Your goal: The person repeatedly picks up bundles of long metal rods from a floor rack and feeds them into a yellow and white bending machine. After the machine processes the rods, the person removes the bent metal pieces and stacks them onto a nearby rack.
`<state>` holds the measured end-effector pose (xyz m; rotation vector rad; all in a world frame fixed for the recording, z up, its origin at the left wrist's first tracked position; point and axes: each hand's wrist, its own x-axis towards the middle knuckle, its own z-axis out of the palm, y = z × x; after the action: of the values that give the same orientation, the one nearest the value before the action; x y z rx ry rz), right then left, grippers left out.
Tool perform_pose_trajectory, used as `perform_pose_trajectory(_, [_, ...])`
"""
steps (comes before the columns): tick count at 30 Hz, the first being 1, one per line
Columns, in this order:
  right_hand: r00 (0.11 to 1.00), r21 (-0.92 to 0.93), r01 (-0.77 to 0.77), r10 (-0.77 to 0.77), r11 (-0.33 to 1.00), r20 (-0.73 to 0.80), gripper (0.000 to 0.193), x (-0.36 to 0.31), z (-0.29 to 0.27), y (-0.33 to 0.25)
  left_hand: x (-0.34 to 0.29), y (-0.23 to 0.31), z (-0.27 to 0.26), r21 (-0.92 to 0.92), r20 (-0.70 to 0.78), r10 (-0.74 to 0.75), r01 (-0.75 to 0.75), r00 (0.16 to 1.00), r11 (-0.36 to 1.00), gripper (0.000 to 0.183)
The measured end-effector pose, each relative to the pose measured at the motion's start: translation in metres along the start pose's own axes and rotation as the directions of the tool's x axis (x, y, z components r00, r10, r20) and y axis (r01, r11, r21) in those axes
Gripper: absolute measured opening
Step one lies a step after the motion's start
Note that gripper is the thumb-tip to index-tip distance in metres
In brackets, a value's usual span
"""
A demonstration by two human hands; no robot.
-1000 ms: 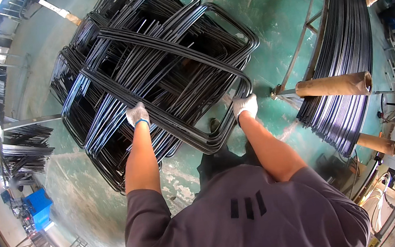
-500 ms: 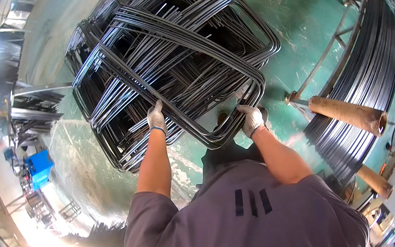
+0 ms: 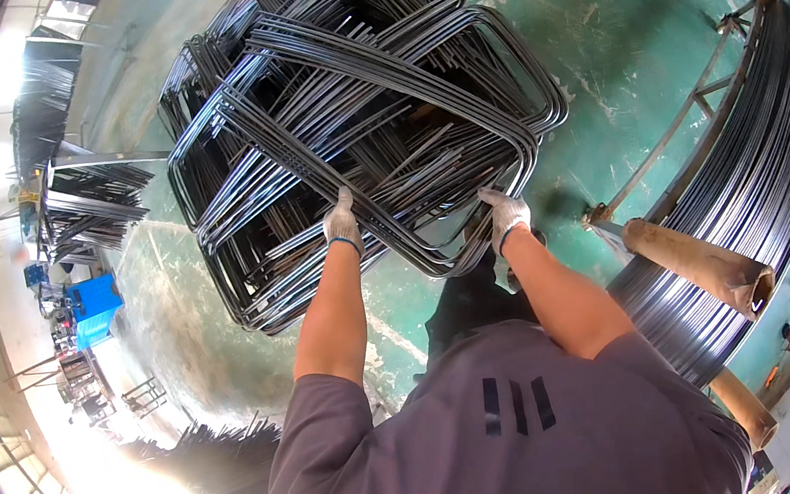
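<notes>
A bundle of bent black steel-rod frames (image 3: 394, 95), rectangular with rounded corners, is in front of me over a larger heap of the same frames (image 3: 237, 198) on the green floor. My left hand (image 3: 342, 222), in a white work glove, grips the near edge of the bundle. My right hand (image 3: 507, 214), also gloved, grips the bundle's rounded near right corner. Both forearms reach up from my grey shirt.
A rack (image 3: 697, 93) on the right carries long curved black rods (image 3: 767, 164) over cardboard-wrapped arms (image 3: 700, 265). More rod stacks (image 3: 86, 204) and a blue box (image 3: 94, 299) stand at the left. Cut rods (image 3: 206, 445) lie near my left side.
The bundle has come closer and higher in view, and both hands have moved nearer together along its near edge, still gripping it. My view has shifted right.
</notes>
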<state>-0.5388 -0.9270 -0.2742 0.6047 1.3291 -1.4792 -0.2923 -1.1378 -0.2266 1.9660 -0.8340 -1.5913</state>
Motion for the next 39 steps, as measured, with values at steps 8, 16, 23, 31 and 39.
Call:
perform_pose_trajectory(8, [0.896,0.238,-0.19,0.068,0.953,0.439,0.028,0.006,-0.022,0.006,0.019,-0.007,0.009,0.063,-0.083,0.085,-0.08,0.993,0.995,0.066])
perform_pose_trajectory(16, [0.866,0.079,0.041,-0.075,0.996,0.494,0.019,-0.038,0.0,-0.042,0.035,0.024,-0.007,-0.21,0.14,-0.083,0.111,0.987,0.971,0.047])
perform_pose_trajectory(23, [0.847,0.015,0.28,-0.255,0.96,0.466,0.021,-0.136,0.05,-0.124,0.051,0.068,0.035,-0.487,0.398,-0.102,0.304,0.912,0.819,0.035])
perform_pose_trajectory(31, [0.776,0.031,0.367,-0.324,0.93,0.541,0.026,-0.133,0.035,-0.238,-0.03,0.083,0.092,-0.688,0.348,0.084,0.193,0.934,0.7,0.017])
perform_pose_trajectory(39, [0.723,0.057,0.318,-0.281,0.946,0.63,0.032,-0.072,0.016,-0.378,-0.078,0.119,0.182,-0.793,0.336,0.272,0.115,0.902,0.598,0.024])
